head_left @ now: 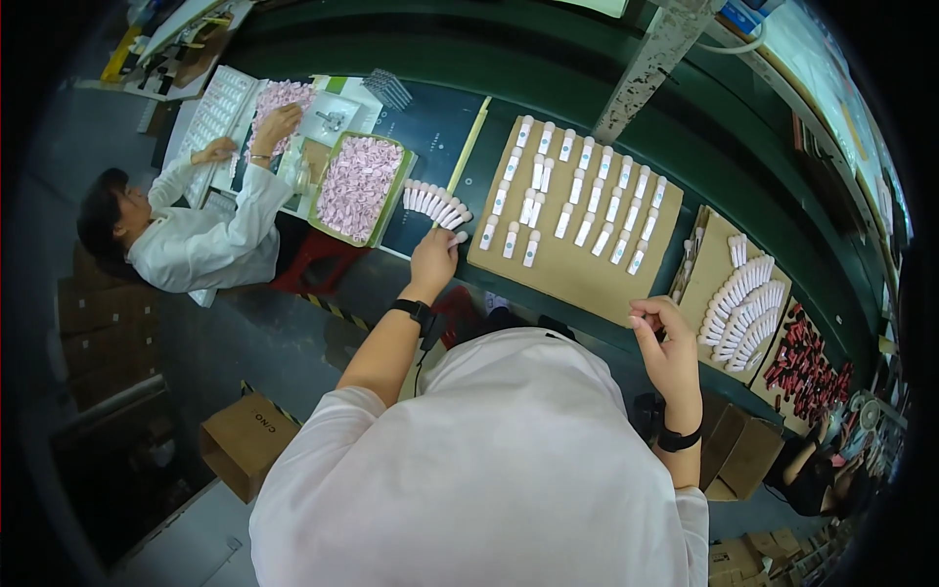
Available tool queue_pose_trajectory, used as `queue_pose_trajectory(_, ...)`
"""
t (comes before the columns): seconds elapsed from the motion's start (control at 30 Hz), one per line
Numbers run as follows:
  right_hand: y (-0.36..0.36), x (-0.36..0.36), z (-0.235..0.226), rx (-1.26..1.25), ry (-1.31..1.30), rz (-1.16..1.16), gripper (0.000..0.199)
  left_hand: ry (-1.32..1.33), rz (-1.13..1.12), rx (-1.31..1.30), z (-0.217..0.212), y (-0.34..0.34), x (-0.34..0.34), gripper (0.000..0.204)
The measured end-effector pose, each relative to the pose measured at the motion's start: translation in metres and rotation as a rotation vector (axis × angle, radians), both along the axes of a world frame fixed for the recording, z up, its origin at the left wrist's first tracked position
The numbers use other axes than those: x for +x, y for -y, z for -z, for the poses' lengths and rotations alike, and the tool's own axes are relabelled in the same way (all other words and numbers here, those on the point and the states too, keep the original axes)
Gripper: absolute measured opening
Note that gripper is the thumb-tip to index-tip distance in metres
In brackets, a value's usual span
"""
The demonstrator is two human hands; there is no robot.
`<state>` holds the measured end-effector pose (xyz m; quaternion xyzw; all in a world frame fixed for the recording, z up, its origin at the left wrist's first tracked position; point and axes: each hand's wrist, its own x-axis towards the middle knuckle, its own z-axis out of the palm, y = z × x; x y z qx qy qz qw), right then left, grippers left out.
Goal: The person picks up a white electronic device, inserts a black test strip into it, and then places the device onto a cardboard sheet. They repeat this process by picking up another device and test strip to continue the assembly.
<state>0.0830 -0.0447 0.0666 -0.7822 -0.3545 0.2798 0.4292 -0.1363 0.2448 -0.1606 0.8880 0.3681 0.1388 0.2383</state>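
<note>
My left hand (433,261) is closed at the near end of a fanned row of white tubes (430,200) with pale pink caps. Between its fingertips is one such tube (458,238), mostly hidden by the hand. Over the front edge of the bench, my right hand (669,347) hangs with fingers half curled and thumb a little apart from them; no held thing shows. Ahead, between the hands, a brown cardboard sheet (587,256) bears several rows of similar tubes, each with a small round mark.
Left, a green-rimmed tub (380,235) holds many small pink pieces; a person in white (201,235) works beyond it. Right, another cardboard sheet (706,284) carries fanned tubes, beside a heap of red and black pieces (804,370). A metal post (641,73) rises behind the middle sheet.
</note>
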Motion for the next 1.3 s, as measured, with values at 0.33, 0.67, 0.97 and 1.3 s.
queue_pose_trajectory(0.33,0.019,-0.013,0.006,-0.068,0.037,0.082,0.012,-0.073,0.017,0.257,0.021,-0.011,0.029,0.021)
queue_pose_trajectory(0.67,0.066,0.039,0.080,-0.110,-0.107,0.361,0.014,-0.123,-0.026,0.207,0.013,-0.008,0.020,0.028)
queue_pose_trajectory(0.97,0.117,0.189,0.172,-0.157,0.351,0.583,0.018,0.041,-0.204,0.123,-0.005,-0.008,0.009,0.023)
queue_pose_trajectory(1.3,0.110,0.247,0.198,-0.420,0.691,0.576,0.019,0.274,-0.187,0.083,-0.100,0.043,0.055,0.017)
